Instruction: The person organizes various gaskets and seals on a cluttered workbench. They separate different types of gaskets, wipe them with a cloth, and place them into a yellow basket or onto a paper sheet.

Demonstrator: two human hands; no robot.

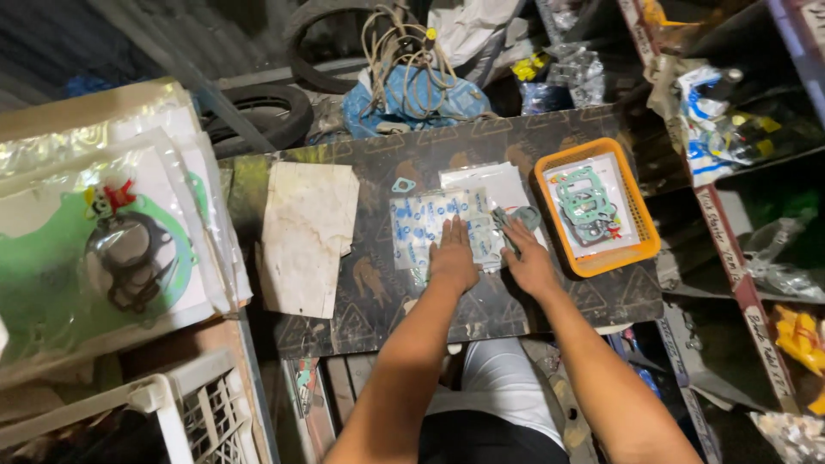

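My left hand [453,255] lies flat, fingers together, on a clear plastic packet of small gaskets with blue print [421,225] in the middle of a dark board [387,301]. My right hand [528,258] rests just to its right, fingers spread over the packet's right edge and a grey gasket ring [526,215]. Neither hand grips anything. A white sheet [485,179] lies under the packet, and a small teal gasket [403,185] sits loose beside it.
An orange mesh tray [636,249] with green gaskets stands right of my hands. A worn cardboard piece [305,236] lies to the left. Bagged gasket sets [103,241] are stacked far left above a white crate [206,404]. Tyres [266,112] and shelves [739,258] surround the board.
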